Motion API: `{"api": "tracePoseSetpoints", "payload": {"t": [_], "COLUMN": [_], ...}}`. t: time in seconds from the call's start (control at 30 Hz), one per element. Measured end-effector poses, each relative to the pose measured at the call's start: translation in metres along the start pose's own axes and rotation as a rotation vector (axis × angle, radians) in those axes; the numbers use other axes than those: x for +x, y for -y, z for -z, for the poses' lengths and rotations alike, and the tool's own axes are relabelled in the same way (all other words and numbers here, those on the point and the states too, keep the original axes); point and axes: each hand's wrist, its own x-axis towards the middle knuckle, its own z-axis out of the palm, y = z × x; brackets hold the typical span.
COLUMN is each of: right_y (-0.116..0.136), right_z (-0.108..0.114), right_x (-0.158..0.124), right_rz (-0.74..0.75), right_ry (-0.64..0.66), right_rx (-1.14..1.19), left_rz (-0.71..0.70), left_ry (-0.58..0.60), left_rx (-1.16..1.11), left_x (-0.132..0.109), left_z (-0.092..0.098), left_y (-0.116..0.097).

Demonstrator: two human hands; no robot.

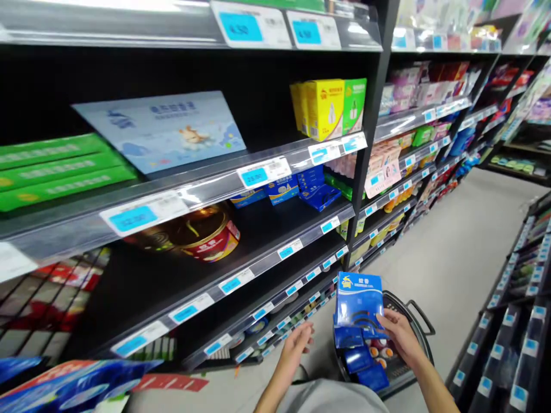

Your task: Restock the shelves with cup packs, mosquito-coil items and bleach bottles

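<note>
My right hand (400,332) grips the lower right corner of a flat blue mosquito coil box (359,298), held above a dark shopping basket (424,344). Inside the basket lie several more blue boxes (372,376) and some small containers with orange and white tops (383,353). My left hand (295,344) is empty beside the lower shelves, its fingers loosely bent and apart. On the shelf ahead stand more blue boxes (284,189), one of them lying tilted. A round gold and red tin (215,241) sits left of them.
Yellow boxes (329,109), green boxes (55,166) and a pale blue sign (172,132) stand on the upper shelf. Shelf edges with price tags (264,172) jut toward me. The aisle floor (456,241) runs ahead, with another rack (508,332) at right.
</note>
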Motion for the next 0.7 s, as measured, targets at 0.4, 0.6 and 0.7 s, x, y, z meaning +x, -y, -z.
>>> {"api": "tracePoseSetpoints", "payload": {"t": [0.4, 0.6, 0.7], "right_y": [0.099, 0.11, 0.119], "right_z": [-0.077, -0.133, -0.169], "right_x": [0.008, 0.011, 0.008], "right_rz": [0.004, 0.041, 0.043], "right_ry": [0.465, 0.574, 0.644], "right_rx": [-0.343, -0.518, -0.577], "left_rz": [-0.232, -0.238, -0.239], "left_ry": [0.046, -0.074, -0.134], "left_rx": [-0.173, -0.322, -0.366], "left_x": [-0.051, -0.086, -0.099], "left_z": [-0.026, 0.007, 0.031], "left_y": [-0.066, -0.08, -0.086]}}
